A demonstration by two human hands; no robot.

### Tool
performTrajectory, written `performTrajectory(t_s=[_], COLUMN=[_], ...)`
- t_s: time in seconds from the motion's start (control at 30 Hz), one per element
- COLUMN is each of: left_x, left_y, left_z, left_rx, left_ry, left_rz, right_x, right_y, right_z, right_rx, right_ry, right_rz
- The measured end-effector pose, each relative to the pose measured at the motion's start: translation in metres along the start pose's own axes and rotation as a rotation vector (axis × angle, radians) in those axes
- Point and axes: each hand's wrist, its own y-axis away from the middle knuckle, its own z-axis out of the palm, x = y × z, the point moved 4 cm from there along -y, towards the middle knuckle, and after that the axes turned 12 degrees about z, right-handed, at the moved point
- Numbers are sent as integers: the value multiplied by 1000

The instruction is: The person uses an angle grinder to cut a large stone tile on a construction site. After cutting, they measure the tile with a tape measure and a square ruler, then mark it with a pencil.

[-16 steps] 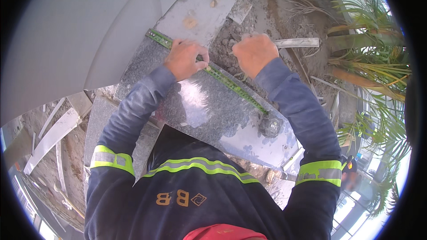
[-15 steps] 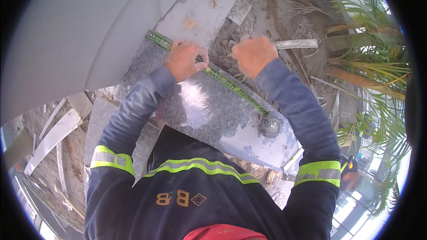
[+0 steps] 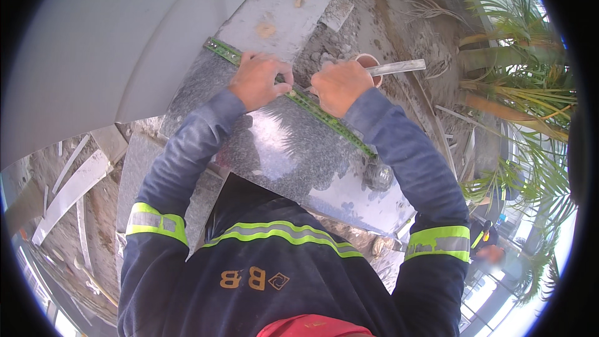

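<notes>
A pale grey wall point(image 3: 118, 43) is curving up to the left of both hands, filling that upper side. Below the hands, the wearer's dark shirt point(image 3: 187, 293) is taking up the lower middle, with bright bands crossing the chest and sleeves. A speckled grey slab point(image 3: 312, 143) is lying beneath and below the left hand, partly shining with reflected light. Well to the right of the right hand, a palm point(image 3: 518, 59) is spreading its green fronds. The left hand point(image 3: 261, 81) is resting on a green tape point(image 3: 331, 120), thumb and forefinger curling together at its edge; whether they are pinching it, I cannot tell. The tape is running slantwise under that hand, from above left down to below the right hand. The right hand point(image 3: 342, 87) is closing in a fist around a whitish strip point(image 3: 402, 67), which is jutting out to its right. Just behind that fist, a pipe point(image 3: 367, 60) is showing its round mouth. Below it, beside the sleeve, a rounded tape case point(image 3: 378, 178) is sitting on the slab.
</notes>
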Motion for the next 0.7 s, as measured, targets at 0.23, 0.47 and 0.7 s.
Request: performTrajectory(t_s=[0.23,0.47,0.7], left_x=[0,1,-2], left_y=[-1,-2,-1], left_z=[-1,0,2], left_rx=[-35,-48,-46], left_ry=[-3,-10,-13], left_rz=[-26,-29,-42], right_x=[-3,-2,-3], right_y=[-4,-5,-10], right_z=[-6,-3,-6], right_rx=[-84,-72,-126], right_ry=[37,10,-6], right_rz=[22,10,11])
